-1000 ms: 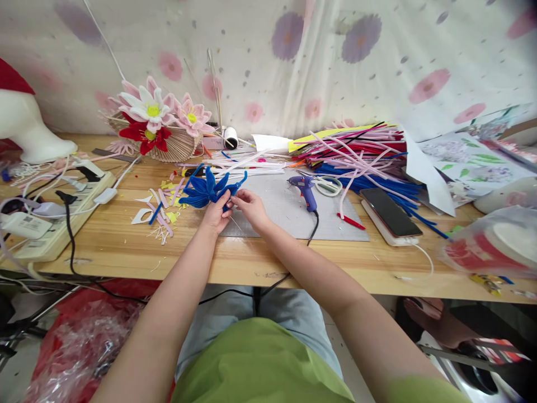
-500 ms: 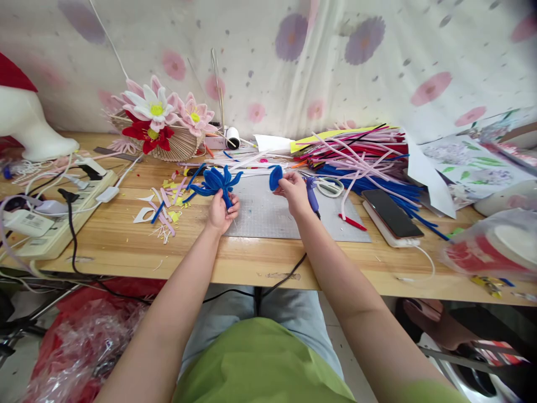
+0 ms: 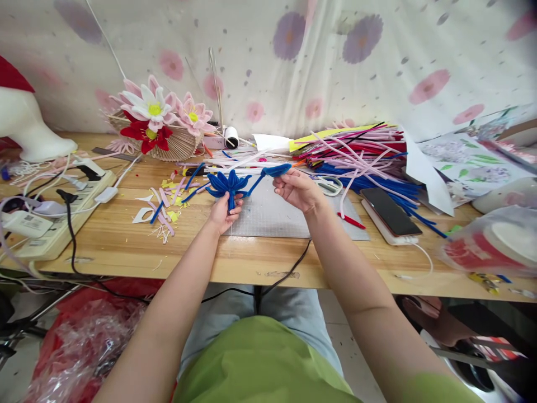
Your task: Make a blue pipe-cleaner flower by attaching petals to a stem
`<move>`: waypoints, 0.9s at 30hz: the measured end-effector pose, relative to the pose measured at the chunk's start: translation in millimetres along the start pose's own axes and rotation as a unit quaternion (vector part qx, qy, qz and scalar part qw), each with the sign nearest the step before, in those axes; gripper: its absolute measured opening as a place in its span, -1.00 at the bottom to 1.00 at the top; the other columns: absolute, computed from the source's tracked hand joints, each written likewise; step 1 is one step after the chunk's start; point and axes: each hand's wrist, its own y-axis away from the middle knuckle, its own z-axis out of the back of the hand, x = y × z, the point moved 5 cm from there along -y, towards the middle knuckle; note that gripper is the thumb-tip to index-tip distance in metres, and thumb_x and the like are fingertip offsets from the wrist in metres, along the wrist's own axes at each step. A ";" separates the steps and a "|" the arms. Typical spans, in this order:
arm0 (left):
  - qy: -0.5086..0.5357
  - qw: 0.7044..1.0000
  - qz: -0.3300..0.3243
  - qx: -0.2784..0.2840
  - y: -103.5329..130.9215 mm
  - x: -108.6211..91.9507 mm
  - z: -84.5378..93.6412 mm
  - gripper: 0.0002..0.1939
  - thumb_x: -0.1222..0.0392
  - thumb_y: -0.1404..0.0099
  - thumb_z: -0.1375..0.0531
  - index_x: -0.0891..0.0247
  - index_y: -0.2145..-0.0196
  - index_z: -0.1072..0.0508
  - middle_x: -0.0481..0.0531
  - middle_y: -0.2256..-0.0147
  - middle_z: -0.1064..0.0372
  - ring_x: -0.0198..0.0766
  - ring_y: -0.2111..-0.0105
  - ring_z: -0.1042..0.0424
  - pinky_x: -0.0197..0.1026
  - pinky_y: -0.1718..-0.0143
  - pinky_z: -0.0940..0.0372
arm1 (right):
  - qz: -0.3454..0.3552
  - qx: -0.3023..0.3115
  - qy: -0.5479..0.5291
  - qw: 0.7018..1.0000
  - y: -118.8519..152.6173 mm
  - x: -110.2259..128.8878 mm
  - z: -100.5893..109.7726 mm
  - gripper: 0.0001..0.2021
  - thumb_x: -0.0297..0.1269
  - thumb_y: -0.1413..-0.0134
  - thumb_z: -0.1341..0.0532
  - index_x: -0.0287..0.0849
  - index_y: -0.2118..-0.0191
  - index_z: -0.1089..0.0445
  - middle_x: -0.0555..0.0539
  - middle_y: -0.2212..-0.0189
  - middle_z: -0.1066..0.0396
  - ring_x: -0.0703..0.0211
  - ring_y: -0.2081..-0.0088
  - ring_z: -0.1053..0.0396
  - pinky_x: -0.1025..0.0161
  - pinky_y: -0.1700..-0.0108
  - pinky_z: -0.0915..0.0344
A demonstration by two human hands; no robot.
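Observation:
My left hand (image 3: 226, 214) is closed round the stem of a blue pipe-cleaner flower (image 3: 229, 183), whose petals fan out above the fingers. Between the thumb and fingers of my right hand (image 3: 296, 189) is a blue pipe-cleaner petal (image 3: 277, 170). The petal's narrow tail slants down to the left and comes close to the flower's right side; whether the two touch I cannot tell. Both hands are raised over a grey cutting mat (image 3: 268, 221).
Pipe-cleaner scraps (image 3: 163, 210) lie left of the mat. Behind it is a heap of pipe cleaners (image 3: 356, 151) beside scissors (image 3: 329, 186). A phone (image 3: 390, 210) lies at right, a power strip (image 3: 67, 215) at left. Finished flowers (image 3: 153, 112) stand at the back left. A black cable (image 3: 293, 271) crosses the table edge.
My right hand has turned the petal from upright to nearly flat, its tail now showing towards the flower. My left hand has shifted slightly right and tipped the flower more upright.

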 end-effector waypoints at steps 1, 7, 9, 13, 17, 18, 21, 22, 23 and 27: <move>-0.005 1.000 0.004 0.000 0.0 0.3 -0.1 -0.62 0.06 -0.36 0.08 0.40 0.35 -0.36 0.00 0.56 -0.23 -0.56 0.75 0.00 -0.53 0.85 0.23 | -0.001 0.003 -0.001 1.000 -2.6 -3.6 -4.3 -0.72 -0.09 0.19 -0.28 -0.12 0.47 -0.20 0.07 0.59 -0.17 0.33 0.53 -0.18 0.31 0.47 -0.24; -0.060 0.998 0.022 0.011 2.3 1.7 -3.5 -0.57 0.07 -0.37 0.16 0.41 0.33 -0.38 0.02 0.56 -0.26 -0.52 0.75 -0.04 -0.52 0.85 0.26 | 0.059 -0.029 0.023 0.998 -21.9 -25.4 -24.7 -0.63 0.04 0.25 -0.30 -0.13 0.48 -0.21 0.10 0.58 -0.15 0.37 0.55 -0.09 0.36 0.53 -0.07; -0.073 0.997 0.018 0.018 3.0 2.0 -4.1 -0.56 0.06 -0.37 0.16 0.41 0.33 -0.38 0.03 0.56 -0.26 -0.51 0.74 -0.05 -0.52 0.85 0.26 | 0.090 -0.034 0.039 0.995 -25.8 -27.3 -30.5 -0.65 0.02 0.24 -0.30 -0.13 0.49 -0.23 0.08 0.54 -0.19 0.35 0.50 -0.14 0.34 0.46 -0.11; -0.069 0.997 0.016 0.042 3.9 3.1 -3.7 -0.58 0.02 -0.34 0.10 0.41 0.31 -0.40 0.07 0.55 -0.28 -0.47 0.70 -0.13 -0.50 0.84 0.20 | 0.119 -0.028 0.120 0.985 -28.7 -26.4 -40.0 -0.71 -0.06 0.23 -0.32 -0.14 0.50 -0.26 0.06 0.53 -0.23 0.28 0.42 -0.20 0.28 0.32 -0.16; -0.072 0.995 0.032 0.054 5.0 3.1 -3.5 -0.58 0.01 -0.34 0.09 0.40 0.31 -0.40 0.08 0.55 -0.28 -0.43 0.67 -0.17 -0.49 0.83 0.18 | 0.134 -0.023 0.215 0.967 -31.3 -24.1 -40.5 -0.82 -0.20 0.20 -0.30 -0.14 0.50 -0.31 0.05 0.51 -0.29 0.23 0.38 -0.23 0.23 0.23 -0.17; -0.075 0.995 0.039 0.056 5.2 3.1 -3.9 -0.57 0.00 -0.34 0.10 0.40 0.31 -0.40 0.08 0.56 -0.27 -0.43 0.67 -0.17 -0.49 0.83 0.18 | 0.145 -0.020 0.233 0.961 -32.5 -23.3 -39.8 -0.85 -0.22 0.19 -0.29 -0.14 0.50 -0.32 0.04 0.51 -0.30 0.22 0.36 -0.23 0.22 0.21 -0.17; -0.083 0.993 0.053 0.061 5.6 2.9 -5.5 -0.53 -0.05 -0.32 0.10 0.40 0.33 -0.41 0.07 0.57 -0.25 -0.42 0.68 -0.17 -0.49 0.83 0.20 | 0.172 -0.009 0.284 0.943 -36.8 -21.2 -37.7 -0.89 -0.27 0.18 -0.28 -0.14 0.49 -0.34 0.03 0.49 -0.31 0.19 0.32 -0.23 0.20 0.17 -0.16; -0.086 0.993 0.054 0.060 5.6 2.8 -5.8 -0.52 -0.08 -0.31 0.08 0.40 0.33 -0.41 0.06 0.57 -0.24 -0.43 0.68 -0.17 -0.49 0.83 0.21 | 0.175 -0.007 0.302 0.937 -38.2 -20.5 -37.3 -0.89 -0.27 0.18 -0.28 -0.14 0.49 -0.34 0.03 0.48 -0.31 0.18 0.31 -0.24 0.20 0.16 -0.16; -0.090 0.993 0.053 0.059 5.6 2.8 -6.0 -0.51 -0.11 -0.30 0.07 0.40 0.33 -0.41 0.06 0.57 -0.24 -0.44 0.69 -0.16 -0.49 0.83 0.22 | 0.176 -0.005 0.319 0.931 -39.6 -19.8 -37.1 -0.89 -0.28 0.17 -0.28 -0.14 0.48 -0.34 0.02 0.47 -0.32 0.17 0.30 -0.24 0.19 0.15 -0.16; -0.107 0.992 0.044 0.056 5.6 3.7 -5.8 -0.42 -0.22 -0.25 0.06 0.41 0.35 -0.41 0.02 0.58 -0.19 -0.48 0.72 -0.12 -0.50 0.83 0.24 | 0.172 0.008 0.369 0.913 -42.8 -17.2 -39.6 -0.91 -0.29 0.13 -0.26 -0.14 0.48 -0.34 0.01 0.46 -0.33 0.15 0.28 -0.22 0.18 0.13 -0.14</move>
